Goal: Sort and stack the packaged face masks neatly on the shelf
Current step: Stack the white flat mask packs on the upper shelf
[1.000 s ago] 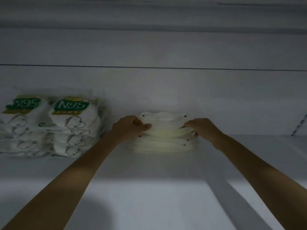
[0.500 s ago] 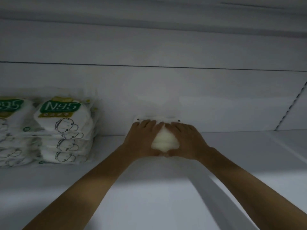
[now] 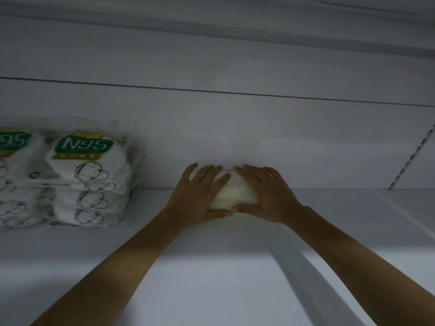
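**Flat palms squaring a stack of masks at the back of the shelf**

Grip is released on both sides. The left hand (image 3: pixel 200 196) and right hand (image 3: pixel 263 196) lie flat with straight, spread fingers over a pale stack of masks (image 3: pixel 233 195), pressing on it rather than closing round it. Both forearms reach in over the white shelf (image 3: pixel 211 278). The thumb tips meet at the stack's near edge, so only a wedge of it shows between the hands. I cannot tell whether these masks are wrapped.

The stack sits on the shelf towards its rear, close to or against the back wall (image 3: pixel 235 125). Well to its left stands a pile of packs (image 3: pixel 89 180) in clear wrapping, with a second pile (image 3: pixel 16 175) beside it, cut off by the frame edge. A slotted rail (image 3: pixel 412 158) runs up the wall far to the right.

The step in hand looks like settling and evening this stack in place. Next the hands would need to lift straight off without dragging the top layers, then check that the edges line up with the piles on the left.

Each pack carries a green band with white lettering that seems to read N95, turned about and hard to be sure of. Below it is a line drawing of a mask with ear loops. The smaller print is too small to read.
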Tool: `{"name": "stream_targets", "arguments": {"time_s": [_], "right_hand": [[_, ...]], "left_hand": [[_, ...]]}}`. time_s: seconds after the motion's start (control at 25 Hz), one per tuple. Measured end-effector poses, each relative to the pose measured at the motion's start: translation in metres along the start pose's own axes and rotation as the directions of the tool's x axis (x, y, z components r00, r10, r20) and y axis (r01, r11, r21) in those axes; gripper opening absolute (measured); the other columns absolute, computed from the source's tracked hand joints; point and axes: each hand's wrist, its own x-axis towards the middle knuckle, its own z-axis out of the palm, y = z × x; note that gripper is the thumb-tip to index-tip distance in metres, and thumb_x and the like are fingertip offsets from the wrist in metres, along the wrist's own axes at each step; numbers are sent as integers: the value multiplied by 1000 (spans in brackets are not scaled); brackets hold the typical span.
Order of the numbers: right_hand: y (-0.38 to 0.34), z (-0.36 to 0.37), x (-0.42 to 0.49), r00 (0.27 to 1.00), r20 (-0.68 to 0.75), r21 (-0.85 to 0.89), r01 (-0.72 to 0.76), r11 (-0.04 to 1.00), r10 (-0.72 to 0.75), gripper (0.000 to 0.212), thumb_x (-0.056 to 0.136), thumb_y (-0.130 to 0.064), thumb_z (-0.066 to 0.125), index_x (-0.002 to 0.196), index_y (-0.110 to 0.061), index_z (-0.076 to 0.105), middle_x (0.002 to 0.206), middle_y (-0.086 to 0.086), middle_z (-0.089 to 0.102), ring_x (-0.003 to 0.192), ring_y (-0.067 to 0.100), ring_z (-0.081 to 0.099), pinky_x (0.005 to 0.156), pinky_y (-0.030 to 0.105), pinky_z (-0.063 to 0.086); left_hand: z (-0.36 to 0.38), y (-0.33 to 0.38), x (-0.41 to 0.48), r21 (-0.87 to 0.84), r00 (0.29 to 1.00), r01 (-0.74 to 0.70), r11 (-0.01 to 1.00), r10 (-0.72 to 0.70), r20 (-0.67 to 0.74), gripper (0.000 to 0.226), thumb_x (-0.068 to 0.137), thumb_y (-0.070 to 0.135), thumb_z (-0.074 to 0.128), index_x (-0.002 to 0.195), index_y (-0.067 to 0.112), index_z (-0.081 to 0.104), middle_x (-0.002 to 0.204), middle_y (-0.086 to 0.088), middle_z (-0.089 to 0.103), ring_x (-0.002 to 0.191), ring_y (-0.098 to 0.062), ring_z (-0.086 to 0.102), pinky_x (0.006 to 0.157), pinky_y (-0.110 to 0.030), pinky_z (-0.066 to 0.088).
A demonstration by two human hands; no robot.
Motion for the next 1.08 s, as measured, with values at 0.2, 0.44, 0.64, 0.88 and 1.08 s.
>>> {"name": "stream_targets", "arguments": {"time_s": [0.2,0.44,0.64,0.88,1.08], "right_hand": [[-2,4,-6,997,36,-32,-70,997,71,88,86,-76,18,139,-11,47,138,14,52,123,29,53,107,48,34],[-8,-7,-48,988,-109,-15,-115,993,113,73,91,-63,33,138,-9,46,140,11,50,126,25,49,109,43,32],[20,-23,-101,980,-57,-53,-192,980,189,67,90,-60,31,135,-14,50,139,9,53,125,24,52,109,45,33],[104,-94,-247,939,-89,-83,-339,937,332,66,87,-60,38,132,-15,53,133,8,58,114,27,59,93,41,47],[197,-156,-417,872,-122,-138,-488,862,474,67,83,-60,38,130,-15,55,131,5,59,113,26,59,88,40,47]], "left_hand": [[5,5,-1,127,1000,-14,992,12,11,72,88,66,35,133,12,53,136,-14,54,122,-31,54,105,-57,36],[-6,24,-3,187,998,20,982,-30,47,73,92,61,40,143,8,40,146,-15,43,132,-30,45,108,-59,29],[-40,75,18,65,1000,-23,998,22,17,68,94,55,36,141,7,44,147,-13,43,134,-28,43,109,-49,32],[-73,225,86,-115,996,-56,992,64,67,71,87,56,31,138,8,49,139,-9,53,124,-25,54,100,-40,43],[-108,400,156,-269,990,-129,954,140,23,69,83,61,36,130,14,56,127,-8,61,111,-26,60,86,-39,50]]}}
